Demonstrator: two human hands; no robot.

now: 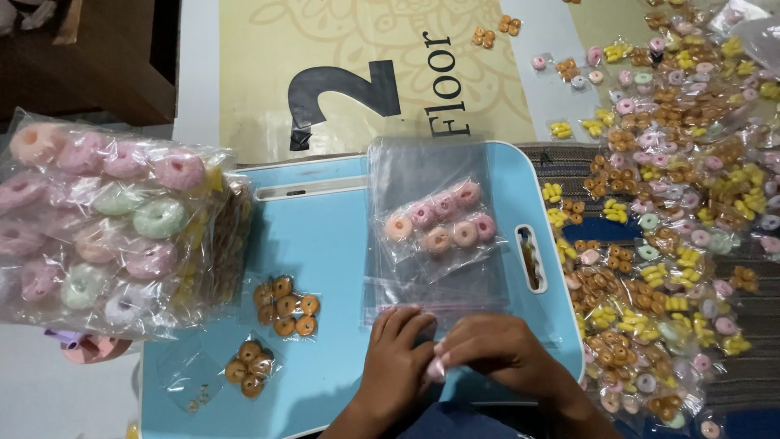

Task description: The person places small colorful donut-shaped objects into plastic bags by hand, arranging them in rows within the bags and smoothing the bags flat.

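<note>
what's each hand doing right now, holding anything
left hand: fingers curled, pinching the edge of the clear plastic bag
right hand: closed, pinching the same edge

Single head-worn view, looking steeply down from above and close to the work. It faces forward over the light-blue tray [325,244], with the hands [455,358] at the bottom edge and the floor beyond at top

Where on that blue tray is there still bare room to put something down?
The blue tray is bare between the pink-ring bags and the big stack of packets, above the two small bags of brown rings. Its near left corner is mostly free too. The right side is crowded with loose packets. Both hands, left and right, fill the near edge.
</note>
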